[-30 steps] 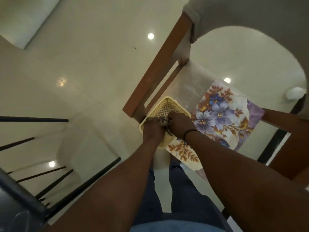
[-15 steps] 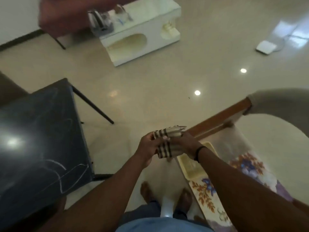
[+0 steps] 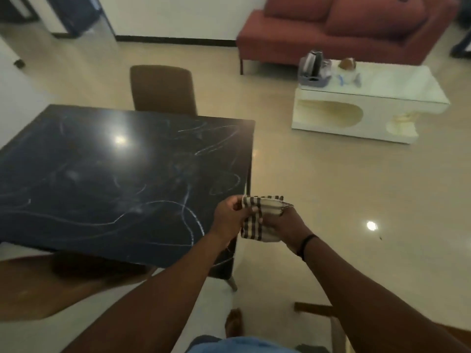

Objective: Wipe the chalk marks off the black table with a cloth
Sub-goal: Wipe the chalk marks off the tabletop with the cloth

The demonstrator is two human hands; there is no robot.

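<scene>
- A folded cream cloth with dark brown stripes (image 3: 257,217) is held in the air between both hands, just past the near right corner of the table.
- The left hand (image 3: 230,216) pinches the cloth's left edge with curled fingers; the right hand (image 3: 285,225), a black band on its wrist, grips it from the right.
- The glossy black square table (image 3: 114,174) carries looping white chalk marks (image 3: 183,210) over most of its top.
- A brown chair (image 3: 163,90) stands at the table's far side.
- A cream low coffee table (image 3: 367,115) holds a kettle (image 3: 312,64); a red sofa (image 3: 344,29) stands behind it.
- The beige tiled floor (image 3: 318,189) reflects ceiling lights.
</scene>
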